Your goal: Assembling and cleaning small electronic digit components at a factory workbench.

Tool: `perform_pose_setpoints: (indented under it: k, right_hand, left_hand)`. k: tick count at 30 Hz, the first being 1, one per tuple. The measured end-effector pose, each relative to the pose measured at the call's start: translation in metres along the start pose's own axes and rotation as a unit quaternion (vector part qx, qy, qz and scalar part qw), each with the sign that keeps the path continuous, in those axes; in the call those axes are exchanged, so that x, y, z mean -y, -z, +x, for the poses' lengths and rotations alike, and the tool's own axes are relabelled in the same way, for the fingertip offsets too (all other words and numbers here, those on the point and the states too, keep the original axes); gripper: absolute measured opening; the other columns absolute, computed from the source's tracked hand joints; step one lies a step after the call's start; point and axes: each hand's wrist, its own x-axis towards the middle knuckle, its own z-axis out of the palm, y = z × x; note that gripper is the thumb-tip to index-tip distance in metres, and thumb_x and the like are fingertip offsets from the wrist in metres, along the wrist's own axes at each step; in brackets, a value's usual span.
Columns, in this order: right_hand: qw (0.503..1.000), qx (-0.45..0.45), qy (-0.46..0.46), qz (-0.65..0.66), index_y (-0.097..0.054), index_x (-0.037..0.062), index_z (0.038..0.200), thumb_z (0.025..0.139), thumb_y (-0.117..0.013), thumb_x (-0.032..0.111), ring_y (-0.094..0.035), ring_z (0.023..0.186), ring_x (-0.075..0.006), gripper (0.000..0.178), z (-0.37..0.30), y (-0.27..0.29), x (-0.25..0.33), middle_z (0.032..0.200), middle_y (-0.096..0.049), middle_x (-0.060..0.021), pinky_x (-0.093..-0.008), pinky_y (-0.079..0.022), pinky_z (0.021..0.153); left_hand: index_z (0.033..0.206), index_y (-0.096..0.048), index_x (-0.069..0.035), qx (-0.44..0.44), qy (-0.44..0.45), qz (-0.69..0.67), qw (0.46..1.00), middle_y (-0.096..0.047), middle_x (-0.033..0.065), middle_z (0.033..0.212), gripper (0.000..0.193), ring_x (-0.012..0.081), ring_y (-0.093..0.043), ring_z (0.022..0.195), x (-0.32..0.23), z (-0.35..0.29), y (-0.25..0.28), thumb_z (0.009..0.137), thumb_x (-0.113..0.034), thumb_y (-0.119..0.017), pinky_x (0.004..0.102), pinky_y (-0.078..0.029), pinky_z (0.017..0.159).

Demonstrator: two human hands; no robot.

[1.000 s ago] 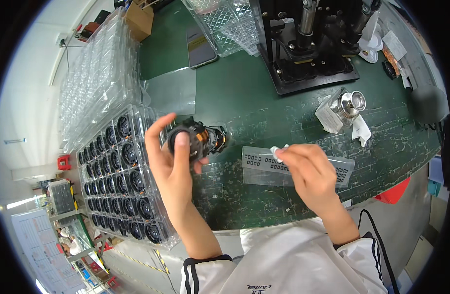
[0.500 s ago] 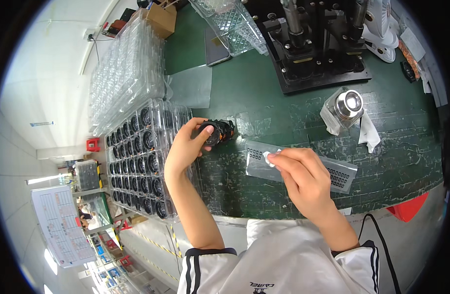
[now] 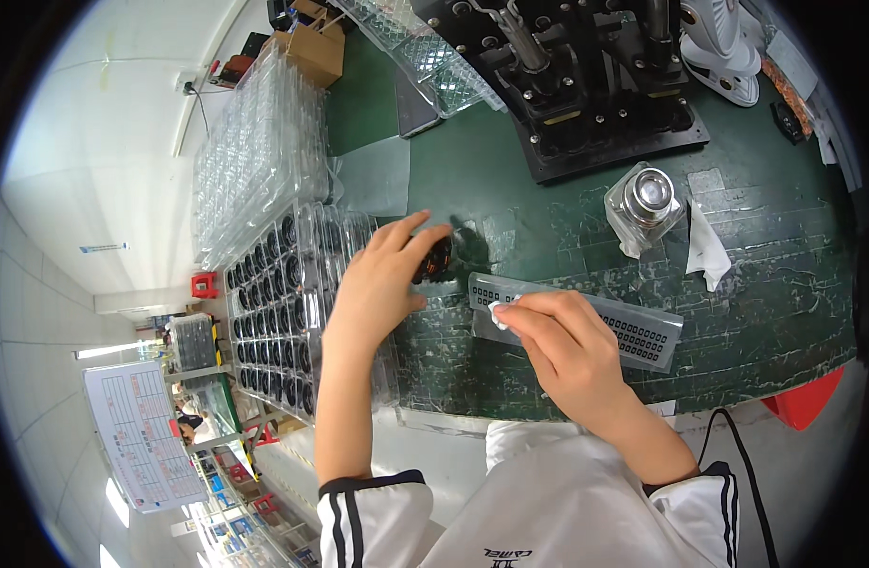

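Observation:
My left hand [image 3: 377, 275] is spread beside a dark round part [image 3: 436, 259] with orange bits, on the green table. Its fingers reach over the part's near side, with the thumb apart below; the hand hides some of it. In a pinch, my right hand [image 3: 567, 346] holds a small white wad of cloth or tissue [image 3: 497, 314]. The wad is over the left end of a clear film sheet [image 3: 633, 331] bearing rows of small black square outlines. Part of the sheet is hidden under the right hand.
Left of my arm stands a clear tray [image 3: 273, 312] of black round parts, with stacked clear trays [image 3: 264, 156] behind. A black metal press [image 3: 614, 142] is at the back. A metal-topped bottle [image 3: 650, 199] stands near a white wipe [image 3: 707, 248].
My left hand has loosened from the round part it gripped, its fingers now stretched out. The right hand has shifted slightly left with the white wad, and the view has shifted a little.

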Motion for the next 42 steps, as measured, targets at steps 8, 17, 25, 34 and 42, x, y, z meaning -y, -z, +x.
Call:
perform_pose_setpoints:
  k: [8, 17, 25, 34, 42]
  right_hand:
    - [1.0, -0.012, 0.0, -0.002, -0.065, 0.0042, 0.093, 0.068, -0.066, -0.008, -0.058, 0.073, -0.0224, 0.028, -0.001, -0.001, -0.001, 0.087, -0.059, -0.0066, -0.0306, -0.048, 0.061]
    - [1.0, -0.019, 0.003, 0.003, -0.065, 0.004, 0.093, 0.069, -0.067, -0.007, -0.058, 0.072, -0.022, 0.026, 0.0, -0.001, -0.004, 0.087, -0.059, -0.0068, -0.0304, -0.048, 0.061]
    - [1.0, -0.02, -0.013, 0.009, -0.066, 0.004, 0.092, 0.069, -0.066, -0.008, -0.059, 0.073, -0.0215, 0.026, 0.001, 0.0, -0.002, 0.087, -0.06, -0.0072, -0.0299, -0.048, 0.061]
    - [0.994, 0.0, -0.104, 0.037, -0.067, 0.0046, 0.094, 0.074, -0.064, -0.008, -0.061, 0.076, -0.0175, 0.024, 0.001, 0.002, 0.001, 0.087, -0.062, -0.0084, -0.0258, -0.049, 0.063]
    - [0.988, 0.042, -0.091, 0.115, -0.066, -0.0001, 0.092, 0.072, -0.063, -0.009, -0.061, 0.076, -0.0197, 0.022, 0.002, 0.007, 0.014, 0.087, -0.063, -0.012, -0.0278, -0.049, 0.067]
  left_hand:
    - [0.115, -0.051, -0.011, 0.016, 0.006, 0.037, 0.999, -0.054, 0.007, 0.113, 0.067, 0.0287, -0.051, 0.108, 0.005, 0.012, -0.019, 0.054, 0.009, -0.069, 0.0366, -0.046, 0.089]
    - [0.113, -0.053, -0.008, 0.031, 0.023, -0.034, 0.999, -0.054, 0.0094, 0.11, 0.062, 0.0328, -0.055, 0.102, 0.013, 0.012, -0.016, 0.056, 0.006, -0.072, 0.0378, -0.047, 0.086]
    - [0.111, -0.056, -0.004, 0.036, 0.037, -0.084, 0.995, -0.058, 0.0117, 0.104, 0.063, 0.0322, -0.059, 0.095, 0.015, 0.012, -0.016, 0.052, 0.0, -0.079, 0.0349, -0.048, 0.085]
    - [0.11, -0.058, 0.001, -0.207, 0.001, -0.495, 0.844, -0.059, 0.0104, 0.104, 0.063, 0.0176, -0.058, 0.095, -0.021, -0.024, -0.05, 0.051, 0.0, -0.081, 0.028, -0.048, 0.084]
    - [0.11, -0.058, 0.002, -0.285, -0.066, -0.507, 0.811, -0.06, 0.0161, 0.106, 0.068, 0.0239, -0.059, 0.097, -0.056, -0.038, -0.055, 0.048, -0.009, -0.084, 0.034, -0.051, 0.082]
